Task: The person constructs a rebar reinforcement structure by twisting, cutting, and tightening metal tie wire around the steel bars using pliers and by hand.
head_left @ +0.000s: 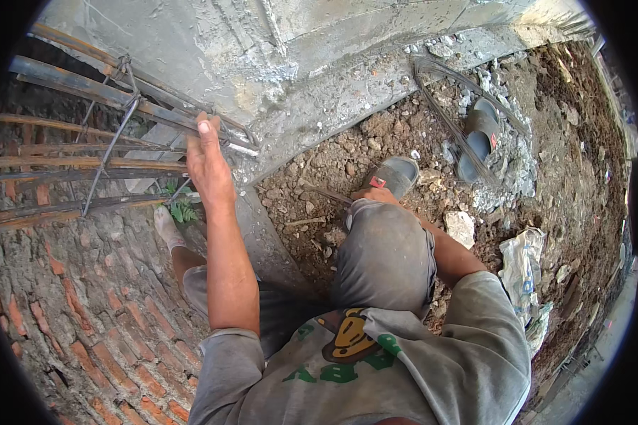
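Observation:
My left hand [211,164] grips a steel bar near the end of a rebar cage [162,114], its thumb raised along the near side. Wire ties and square stirrups [118,133] join the rusty bars. Low by my bent right knee [388,249], my right hand [376,196] is closed on a thin bundle of dark wires [327,192]. The knee hides part of that hand. Just beyond it lies a grey slide sandal [399,175]. A longer bundle of tie wire [446,119] is bent over the second sandal [478,141].
A rough concrete wall [340,32] with a ledge [345,114] rises ahead. Broken brickwork [117,319] is at the left, behind the bars. Soil and rubble [319,170] cover the ground, with a torn plastic sack [522,265] at right. My socked left foot [166,226] is beside a small fern [183,211].

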The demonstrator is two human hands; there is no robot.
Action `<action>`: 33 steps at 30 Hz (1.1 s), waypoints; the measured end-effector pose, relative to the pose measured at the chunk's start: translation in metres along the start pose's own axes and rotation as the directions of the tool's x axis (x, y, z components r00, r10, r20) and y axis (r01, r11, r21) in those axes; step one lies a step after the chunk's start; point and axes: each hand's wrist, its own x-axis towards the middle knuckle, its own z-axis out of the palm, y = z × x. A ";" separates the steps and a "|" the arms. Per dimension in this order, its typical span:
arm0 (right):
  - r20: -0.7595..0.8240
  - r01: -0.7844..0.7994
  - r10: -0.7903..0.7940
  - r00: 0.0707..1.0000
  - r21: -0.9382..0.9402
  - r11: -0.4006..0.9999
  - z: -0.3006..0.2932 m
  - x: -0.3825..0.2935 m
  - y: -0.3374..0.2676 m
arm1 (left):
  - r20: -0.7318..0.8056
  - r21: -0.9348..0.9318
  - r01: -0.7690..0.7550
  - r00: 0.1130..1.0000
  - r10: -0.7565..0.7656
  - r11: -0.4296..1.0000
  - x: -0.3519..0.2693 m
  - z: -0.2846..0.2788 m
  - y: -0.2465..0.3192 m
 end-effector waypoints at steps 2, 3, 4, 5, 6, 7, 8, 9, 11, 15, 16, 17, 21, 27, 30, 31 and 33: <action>0.036 0.132 -0.129 0.991 -0.095 0.987 0.019 0.003 0.001 | -0.012 0.117 0.017 1.000 -0.016 0.993 -0.004 -0.002 -0.001; 0.038 0.158 -0.156 0.987 -0.094 0.983 0.015 0.010 -0.005 | 0.030 0.021 0.007 1.000 -0.007 1.000 -0.002 -0.014 -0.006; -0.117 0.157 -0.167 0.979 -0.090 0.983 0.003 0.009 -0.017 | 0.075 -0.075 0.006 0.997 0.000 0.997 -0.003 -0.024 -0.012; -0.269 0.160 -0.176 0.947 -0.083 0.984 -0.010 0.008 -0.029 | 0.055 -0.061 -0.004 0.998 0.008 0.998 -0.004 -0.033 -0.016; -0.267 0.124 -0.143 0.953 -0.085 0.989 -0.034 0.012 -0.049 | 0.016 -0.079 0.003 1.000 -0.002 0.997 -0.008 -0.040 -0.021; -0.268 0.145 -0.164 0.949 -0.087 0.986 -0.040 0.022 -0.048 | -0.014 -0.106 0.005 1.000 -0.007 0.994 -0.009 -0.039 -0.023; -0.415 0.104 -0.176 0.893 -0.190 0.976 -0.044 0.030 -0.044 | -0.082 -0.031 -0.015 0.997 0.012 0.999 -0.018 -0.035 -0.027; -0.548 0.052 -0.203 0.812 -0.278 0.959 -0.045 0.040 -0.037 | -0.059 0.070 -0.059 0.996 0.063 0.996 -0.031 -0.024 -0.021; -0.527 -0.049 -0.175 0.832 -0.382 0.923 -0.038 0.054 -0.024 | -0.116 -0.092 -0.083 0.991 0.072 0.992 -0.051 -0.018 -0.043; -0.328 -0.050 -0.136 0.935 -0.503 0.863 -0.017 0.061 0.008 | -0.080 -0.030 0.221 0.972 -0.223 0.975 -0.095 -0.021 -0.091; -0.273 -0.003 -0.133 0.953 -0.444 0.896 -0.021 0.058 0.004 | -0.021 -0.062 0.316 0.948 -0.317 0.947 -0.104 -0.024 -0.108; -0.216 0.035 -0.126 0.968 -0.380 0.924 -0.030 0.054 -0.003 | 0.024 -0.035 0.345 0.939 -0.344 0.938 -0.113 -0.021 -0.114; -0.346 0.262 -0.352 0.870 -0.282 0.923 -0.092 0.021 -0.071 | 0.137 0.054 0.323 0.935 -0.327 0.945 -0.111 0.007 -0.078; -0.114 0.360 -0.474 0.873 -0.505 0.785 -0.167 0.000 -0.164 | 0.086 -0.387 0.051 0.996 -0.019 0.920 -0.083 0.014 -0.010; -0.057 0.360 -0.483 0.874 -0.591 0.722 -0.178 -0.010 -0.195 | -0.003 -0.427 0.040 0.999 -0.046 0.903 -0.083 -0.006 0.018; -0.032 0.362 -0.481 0.876 -0.616 0.700 -0.178 -0.012 -0.206 | -0.018 -0.429 0.031 0.999 -0.043 0.903 -0.087 -0.012 0.018; 0.003 0.382 -0.481 0.877 -0.612 0.693 -0.175 -0.012 -0.217 | -0.091 -0.501 0.009 0.994 -0.063 0.866 -0.094 -0.023 0.017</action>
